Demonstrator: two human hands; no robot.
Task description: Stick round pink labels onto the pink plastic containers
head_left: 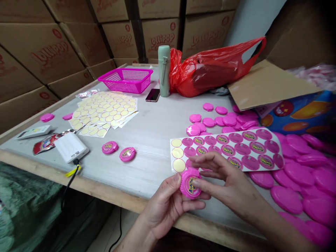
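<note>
My left hand (pixel 168 203) is closed around a round pink plastic case (pixel 186 182), its labelled face turned up toward me. A round sticker with yellow lettering covers the middle of that face. My right hand (pixel 231 182) rests its thumb on the sticker, with its other fingers stretched out apart above the case. Just beyond my hands lies a sticker sheet (pixel 225 149) with rows of round pink labels; the left column shows bare yellowish backing circles. Two labelled pink cases (pixel 127 154) sit on the table to the left.
Many plain pink cases (pixel 299 173) pile up at right, beside an open carton (pixel 275 84). Used sticker sheets (pixel 105 108), a white power bank (pixel 70 146) with cable, a pink basket (pixel 126 80), phone (pixel 152 95), green bottle (pixel 164 71) and red bag (pixel 207 71) occupy the table.
</note>
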